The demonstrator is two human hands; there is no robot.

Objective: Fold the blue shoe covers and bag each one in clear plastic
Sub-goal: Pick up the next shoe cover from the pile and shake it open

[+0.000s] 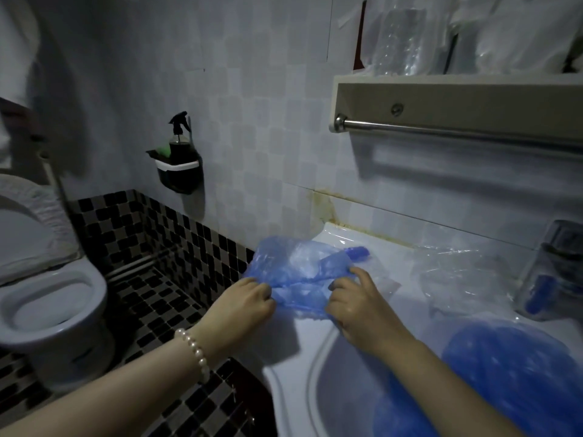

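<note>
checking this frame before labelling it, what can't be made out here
Head view only:
- Left hand fingertips: tucked under the crinkled blue plastic shoe cover.
- Heap of blue plastic in the white sink basin: cut off by the frame edge, uncountable.
- Clear plastic bags: dim, edges unclear.

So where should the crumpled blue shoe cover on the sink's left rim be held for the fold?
Probably along its near edge, from the person's side. The shoe cover lies bunched and flat on the sink rim, its far end hanging past the corner. The left hand and right hand already pinch that near edge, one toward each end.
</note>
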